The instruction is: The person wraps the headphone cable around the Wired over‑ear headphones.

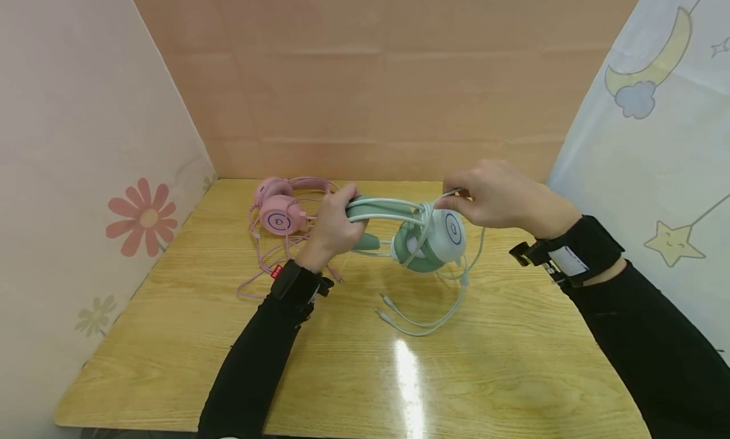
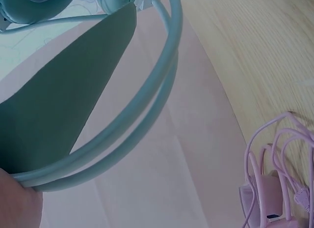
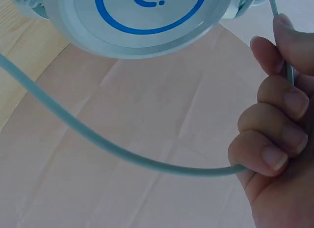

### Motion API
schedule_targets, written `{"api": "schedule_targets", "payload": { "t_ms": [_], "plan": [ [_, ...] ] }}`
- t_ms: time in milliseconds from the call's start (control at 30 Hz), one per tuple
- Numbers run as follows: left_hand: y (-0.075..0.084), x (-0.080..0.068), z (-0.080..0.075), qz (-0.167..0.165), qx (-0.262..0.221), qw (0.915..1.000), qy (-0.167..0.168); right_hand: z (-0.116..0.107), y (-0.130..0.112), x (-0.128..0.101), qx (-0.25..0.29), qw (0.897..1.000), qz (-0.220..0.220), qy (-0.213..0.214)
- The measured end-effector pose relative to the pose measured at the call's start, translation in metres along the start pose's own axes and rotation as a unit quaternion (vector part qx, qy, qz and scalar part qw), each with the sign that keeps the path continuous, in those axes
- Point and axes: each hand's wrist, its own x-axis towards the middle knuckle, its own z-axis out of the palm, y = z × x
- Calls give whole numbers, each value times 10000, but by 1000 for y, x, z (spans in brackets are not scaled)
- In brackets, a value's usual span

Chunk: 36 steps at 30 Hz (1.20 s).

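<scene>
Left hand grips the light, springy green headset by its headband; right hand pinches the limp cable.

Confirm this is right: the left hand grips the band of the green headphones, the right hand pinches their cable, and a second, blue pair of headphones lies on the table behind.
One detail is wrong: the second pair of headphones is pink, not blue, as the head view shows. The rest holds: the left hand grips the band of the green headphones, and the right hand pinches their cable.
</scene>
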Motion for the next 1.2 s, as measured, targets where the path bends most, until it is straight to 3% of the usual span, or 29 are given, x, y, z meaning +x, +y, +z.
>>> {"api": "schedule_targets", "payload": {
  "t_ms": [133, 300, 733, 1000, 1200],
  "plan": [
    [0, 1, 0, 41, -220, 9998, 6, -1, 2, 1, 368, 9993, -39, -48],
    [1, 3, -2, 124, -679, 9976, -52, -1, 5, 2, 1243, 9918, -287, 14],
    [2, 5, -4, 32, -1106, 9934, -303, 4, 9, 3, 2611, 9617, 476, -680],
    [4, 5, -5, -102, -1511, 9882, -240, 12, 19, 3, 3564, 9303, 434, -750],
    [6, 5, -6, -123, -1705, 9850, -248, 25, 26, -3, 4547, 8844, 594, -866]
  ]
}}
